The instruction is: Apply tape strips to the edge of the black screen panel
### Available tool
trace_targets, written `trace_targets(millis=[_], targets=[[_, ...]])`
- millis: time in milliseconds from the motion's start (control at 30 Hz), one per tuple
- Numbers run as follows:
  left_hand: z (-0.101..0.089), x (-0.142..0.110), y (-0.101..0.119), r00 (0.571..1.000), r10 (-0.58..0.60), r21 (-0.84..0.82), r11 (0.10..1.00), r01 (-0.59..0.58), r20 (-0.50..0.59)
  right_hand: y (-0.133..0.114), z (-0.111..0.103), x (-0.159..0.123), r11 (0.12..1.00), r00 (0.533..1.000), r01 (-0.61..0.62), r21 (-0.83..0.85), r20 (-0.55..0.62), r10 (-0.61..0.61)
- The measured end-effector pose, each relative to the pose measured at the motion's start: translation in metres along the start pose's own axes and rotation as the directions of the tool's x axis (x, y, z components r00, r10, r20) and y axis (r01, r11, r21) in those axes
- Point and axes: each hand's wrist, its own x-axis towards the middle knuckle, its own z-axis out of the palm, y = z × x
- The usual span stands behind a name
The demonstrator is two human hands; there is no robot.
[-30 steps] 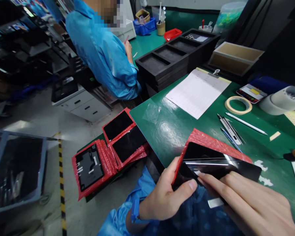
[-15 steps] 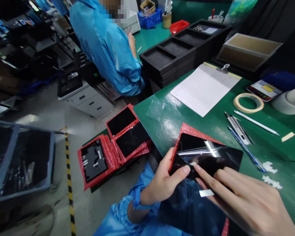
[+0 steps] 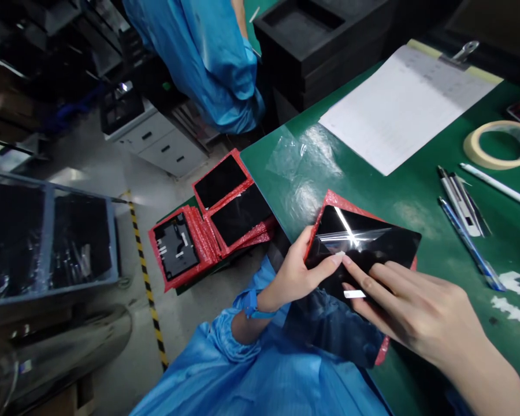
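Note:
My left hand [image 3: 297, 277] grips the near left corner of a glossy black panel [image 3: 372, 245], thumb on top, fingers under it. The panel lies half out of a red bubble-wrap sleeve [image 3: 335, 202] on the green table [image 3: 416, 196]. My right hand [image 3: 409, 309] rests on the panel's near side, fingers pressed together flat, the forefinger tip meeting the left thumb at a small white tab. A second white strip [image 3: 354, 294] sits under my right fingers. A dark film hangs over my lap below the panel.
A stack of red sleeves with black panels [image 3: 212, 222] lies below the table's left edge. A clipboard with paper [image 3: 403, 104], tape roll [image 3: 500, 144], pens [image 3: 463, 214], clear film [image 3: 301, 167] and black foam trays [image 3: 320, 34] are on the table. A co-worker in blue [image 3: 208, 52] sits beyond.
The view has tilted down and closer. The panel has slid a little further out of the red sleeve, and both hands stay at its near left corner.

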Motion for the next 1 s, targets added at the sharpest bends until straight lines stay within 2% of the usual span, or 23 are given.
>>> trace_targets(millis=[200,400,533,733,933,1000], targets=[[0.002,0.001,0.006,0.999,0.028,0.005,1.000,-0.028,0.022,0.002,-0.001,-0.001,0.999,0.999,0.026,0.044,-0.029,-0.024],[0.001,0.000,0.012,0.998,0.036,0.008,0.999,-0.037,0.051,-0.003,0.003,-0.008,0.997,0.994,-0.014,0.073,-0.108,0.022],[0.001,-0.003,0.014,0.996,0.049,-0.011,0.999,-0.049,0.073,-0.004,0.000,-0.014,0.994,0.998,-0.003,0.106,-0.068,0.011],[0.003,-0.008,0.013,0.991,0.065,-0.069,0.996,-0.057,0.117,-0.009,0.004,-0.028,0.991,0.991,-0.047,0.124,-0.117,0.061],[0.004,-0.006,0.011,0.994,0.042,-0.038,0.999,-0.039,0.103,-0.008,-0.001,-0.019,0.990,0.998,-0.040,0.136,-0.044,0.047],[0.004,-0.005,0.011,0.994,0.037,-0.027,0.999,-0.035,0.101,-0.011,-0.003,-0.019,0.991,0.995,-0.063,0.116,-0.070,0.072]])
